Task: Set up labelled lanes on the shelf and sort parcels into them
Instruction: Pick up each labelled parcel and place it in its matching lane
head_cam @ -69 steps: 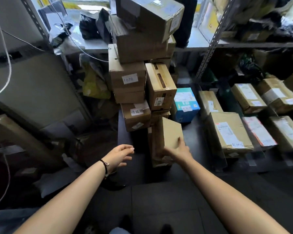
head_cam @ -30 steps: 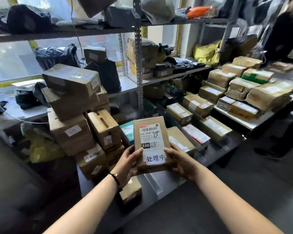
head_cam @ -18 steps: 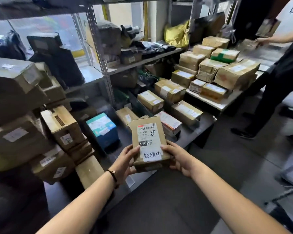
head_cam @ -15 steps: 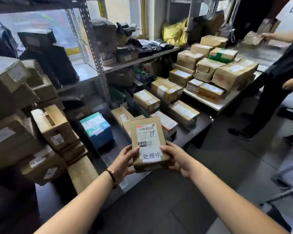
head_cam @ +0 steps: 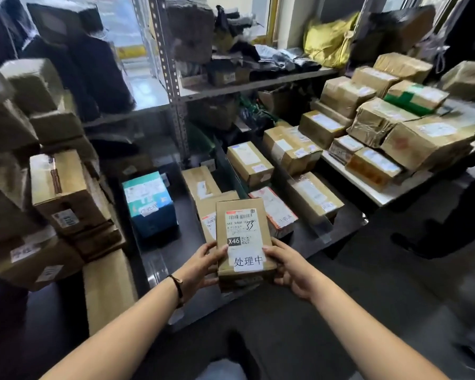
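Note:
I hold a small brown parcel (head_cam: pixel 243 239) in front of me, label side up, with a shipping label marked X46 and a white sticker with handwritten characters. My left hand (head_cam: pixel 200 266) grips its left edge and my right hand (head_cam: pixel 288 267) grips its right edge. Below it runs the dark low shelf (head_cam: pixel 173 253). On the shelf lie a teal and blue box (head_cam: pixel 148 204) and several brown parcels (head_cam: pixel 250 163) in rows, split by clear upright dividers (head_cam: pixel 324 229).
A tall stack of brown boxes (head_cam: pixel 63 193) stands at the left. A long flat carton (head_cam: pixel 107 286) leans by the shelf's front. A white table (head_cam: pixel 381 193) at the right carries more parcels. A metal rack upright (head_cam: pixel 167 69) rises behind. A person's dark legs (head_cam: pixel 450 231) are at far right.
I picked the parcel up from the low shelf with both hands and turned its label up. My view then swung right along the shelf; the parcel stays held at the same height.

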Motion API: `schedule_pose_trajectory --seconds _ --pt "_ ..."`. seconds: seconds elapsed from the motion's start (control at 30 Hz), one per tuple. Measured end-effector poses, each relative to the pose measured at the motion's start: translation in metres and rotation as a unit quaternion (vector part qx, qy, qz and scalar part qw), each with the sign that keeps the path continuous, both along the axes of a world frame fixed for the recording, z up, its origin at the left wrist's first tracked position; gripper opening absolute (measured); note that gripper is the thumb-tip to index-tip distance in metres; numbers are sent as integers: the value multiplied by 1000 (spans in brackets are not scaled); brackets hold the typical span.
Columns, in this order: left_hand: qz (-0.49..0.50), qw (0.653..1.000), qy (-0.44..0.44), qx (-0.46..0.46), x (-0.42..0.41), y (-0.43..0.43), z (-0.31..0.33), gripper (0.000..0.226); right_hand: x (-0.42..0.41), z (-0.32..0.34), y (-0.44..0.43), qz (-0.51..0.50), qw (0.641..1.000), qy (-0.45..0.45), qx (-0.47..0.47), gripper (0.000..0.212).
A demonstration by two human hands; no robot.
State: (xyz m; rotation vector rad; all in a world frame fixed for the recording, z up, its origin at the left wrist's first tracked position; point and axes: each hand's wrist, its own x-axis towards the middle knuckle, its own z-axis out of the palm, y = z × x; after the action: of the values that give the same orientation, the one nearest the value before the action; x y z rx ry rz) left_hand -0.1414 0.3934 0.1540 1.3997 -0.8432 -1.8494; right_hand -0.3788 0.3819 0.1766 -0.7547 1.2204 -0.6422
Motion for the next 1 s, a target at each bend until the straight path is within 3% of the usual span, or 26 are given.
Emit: schedule_pose_trajectory --seconds 0.13,0.3,0.47,0.8,1.0 --pt "21 1000 -7 12 3 -36 -4 69 3 2 -48 33 999 3 12 40" --pt "65 998 -2 15 -1 -81 2 27 9 5 -111 65 998 -7 20 43" --pt "110 994 -6 11 16 -127 9 43 19 6 -176 90 995 -25 19 34" --pt "214 975 -43 29 55 -190 21 26 78 -23 -300 154 986 -43 47 38" --pt "246 965 -66 56 66 -218 17 20 102 -38 -357 181 981 -8 69 40"
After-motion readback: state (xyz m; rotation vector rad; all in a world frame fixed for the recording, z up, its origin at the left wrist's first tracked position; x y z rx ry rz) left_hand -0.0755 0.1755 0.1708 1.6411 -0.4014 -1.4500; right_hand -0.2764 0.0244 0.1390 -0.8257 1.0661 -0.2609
